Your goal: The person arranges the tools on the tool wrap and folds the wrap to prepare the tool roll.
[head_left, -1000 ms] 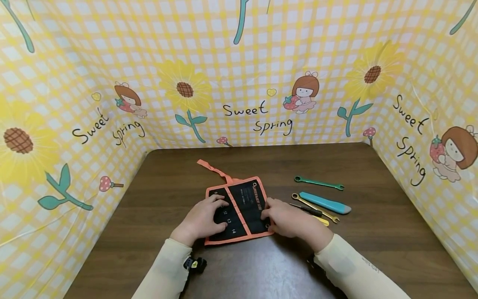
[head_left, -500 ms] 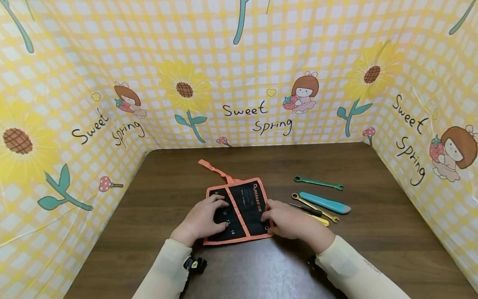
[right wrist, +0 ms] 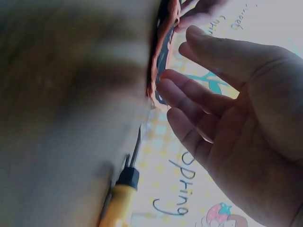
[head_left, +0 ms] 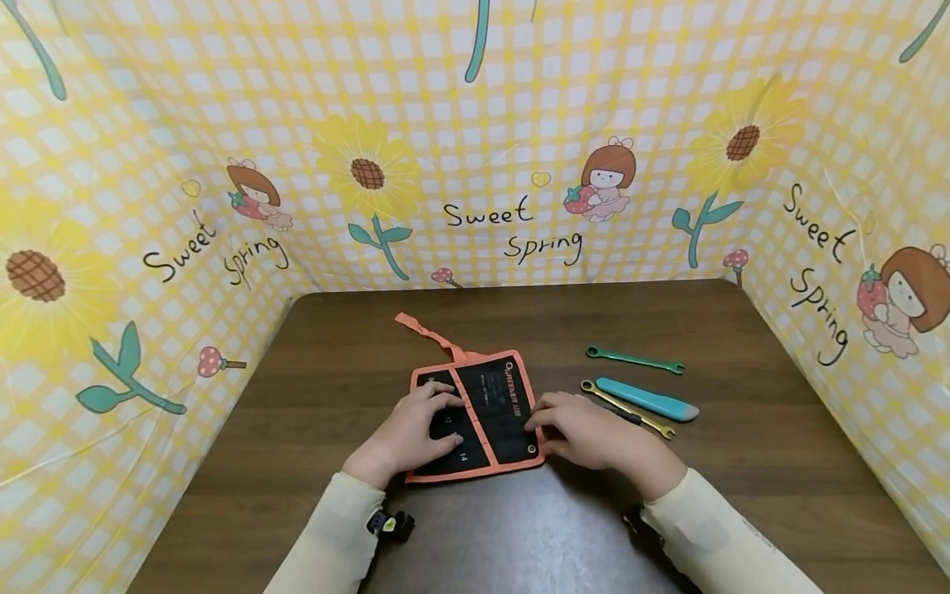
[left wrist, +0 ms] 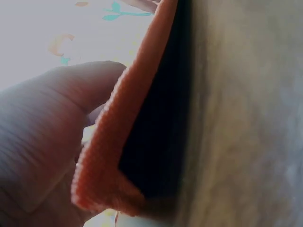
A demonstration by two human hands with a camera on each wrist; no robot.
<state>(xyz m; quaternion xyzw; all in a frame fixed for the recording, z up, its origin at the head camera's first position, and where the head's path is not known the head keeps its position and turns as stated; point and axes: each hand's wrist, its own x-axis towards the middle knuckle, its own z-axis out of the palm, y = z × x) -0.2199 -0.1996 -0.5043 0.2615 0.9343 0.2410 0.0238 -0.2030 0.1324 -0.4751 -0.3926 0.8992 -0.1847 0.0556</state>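
A black fabric tool pouch (head_left: 493, 412) with orange trim and numbered slots lies flat on the table, its orange tie strap (head_left: 426, 332) stretching away from the far edge. My left hand (head_left: 406, 431) rests on its left part, fingers bent and spread over the numbers. At the pouch's right edge is my right hand (head_left: 590, 431), fingertips over the trim. The right wrist view shows that right hand (right wrist: 246, 118) with thumb and fingers apart and nothing pinched between them. Orange trim (left wrist: 125, 109) runs beside the left thumb in the left wrist view.
Right of the pouch lie a green wrench (head_left: 637, 360), a blue utility-knife-like tool (head_left: 647, 399) and a gold wrench (head_left: 623, 406). A yellow-handled tool (right wrist: 122, 198) with a thin pointed shaft lies near my right hand. Checked cloth walls (head_left: 475, 165) surround the table (head_left: 341, 330).
My right hand has shifted slightly right, with fingers looser at the pouch's edge, and covers the yellow tool in the head view. My left hand stays on the pouch.
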